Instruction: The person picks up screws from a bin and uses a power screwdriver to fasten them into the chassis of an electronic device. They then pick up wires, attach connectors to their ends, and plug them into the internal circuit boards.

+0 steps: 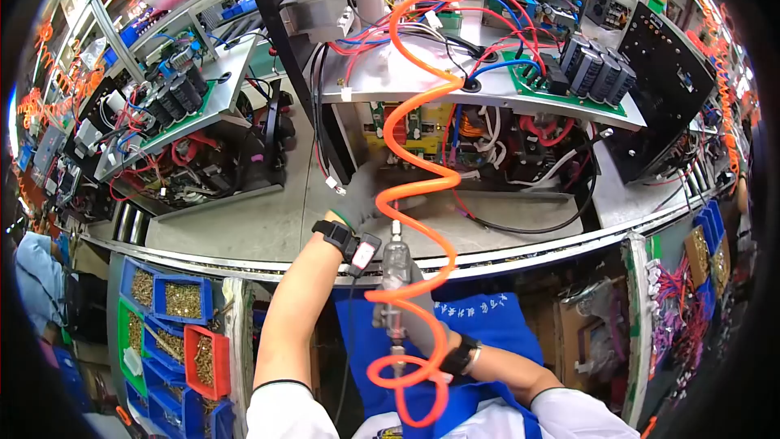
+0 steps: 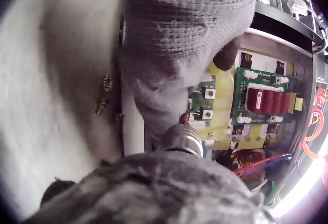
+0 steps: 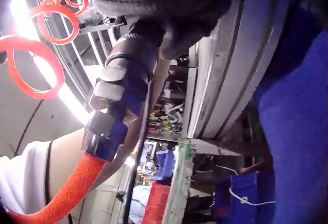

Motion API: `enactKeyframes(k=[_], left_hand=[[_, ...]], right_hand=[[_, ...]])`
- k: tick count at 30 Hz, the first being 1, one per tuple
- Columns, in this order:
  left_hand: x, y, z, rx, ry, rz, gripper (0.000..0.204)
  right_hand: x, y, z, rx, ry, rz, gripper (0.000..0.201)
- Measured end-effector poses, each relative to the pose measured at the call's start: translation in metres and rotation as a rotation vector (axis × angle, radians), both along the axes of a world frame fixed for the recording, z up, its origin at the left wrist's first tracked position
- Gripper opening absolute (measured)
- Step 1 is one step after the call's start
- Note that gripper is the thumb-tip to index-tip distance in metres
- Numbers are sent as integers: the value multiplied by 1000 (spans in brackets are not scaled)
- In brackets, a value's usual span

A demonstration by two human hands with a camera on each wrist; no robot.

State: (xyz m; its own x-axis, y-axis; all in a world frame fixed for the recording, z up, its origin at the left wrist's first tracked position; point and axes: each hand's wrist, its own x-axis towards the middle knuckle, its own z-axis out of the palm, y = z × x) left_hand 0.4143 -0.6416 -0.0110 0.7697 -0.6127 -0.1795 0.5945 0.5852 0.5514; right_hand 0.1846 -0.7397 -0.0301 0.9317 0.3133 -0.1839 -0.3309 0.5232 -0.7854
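In the head view my gloved right hand grips an air screwdriver whose nose points away from me. An orange coiled hose runs from its metal fitting. My gloved left hand is in front of the tool's nose, at the lower edge of an open electronics chassis. In the left wrist view, the left glove's fingers lie right at the metal nose; I cannot tell whether they pinch something there. Behind them is a green circuit board with red components.
Several brass screws lie on the metal bench. Capacitors and wires sit on the chassis's upper shelf. A second chassis stands at left. Blue bins and a red bin of small parts stand lower left. Coiled hose crosses the middle.
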Motion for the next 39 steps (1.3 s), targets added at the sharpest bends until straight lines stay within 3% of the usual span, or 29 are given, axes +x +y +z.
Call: enactKeyframes(k=[1,3,4,5,7,8,10,11,15,18,21,22,26,29,35,39], left_hand=[[-9,3,19,103,9,-31,47],[5,21,-6,357,-8,-113,46],[-10,26,12,503,-166,-92,45],[-17,30,6,699,-296,-61,44],[-29,34,-8,1084,-566,10,41],[-41,25,7,1271,-570,-45,33],[-48,16,-26,1433,-1032,113,29],[-51,6,-25,1501,-1267,201,28],[-53,-23,-13,1842,-1179,38,26],[-53,-24,-17,1894,-1172,8,28],[-60,-14,-16,1358,-936,179,29],[-75,-21,20,1074,-509,63,28],[-94,-19,32,551,-200,55,30],[-103,-25,52,528,-148,3,31],[-104,-28,47,370,-130,-25,30],[-102,-32,51,351,-252,-27,32]], right_hand=[[-5,-10,11,43,-8,60,30],[-9,-42,38,155,102,172,34],[-19,-61,54,146,378,112,39],[-11,-89,61,266,354,334,40],[-21,-132,64,343,398,390,52],[-27,-149,66,366,371,404,57],[-40,-170,72,377,339,398,64],[-47,-177,76,366,331,378,67],[-62,-193,67,382,359,342,72],[-62,-196,64,361,307,347,72],[-55,-193,70,296,251,306,75],[-53,-191,71,275,240,312,77],[-41,-186,78,179,168,308,79],[-36,-186,80,175,184,322,78],[-40,-189,81,177,183,303,79],[-45,-193,80,277,247,288,80]])
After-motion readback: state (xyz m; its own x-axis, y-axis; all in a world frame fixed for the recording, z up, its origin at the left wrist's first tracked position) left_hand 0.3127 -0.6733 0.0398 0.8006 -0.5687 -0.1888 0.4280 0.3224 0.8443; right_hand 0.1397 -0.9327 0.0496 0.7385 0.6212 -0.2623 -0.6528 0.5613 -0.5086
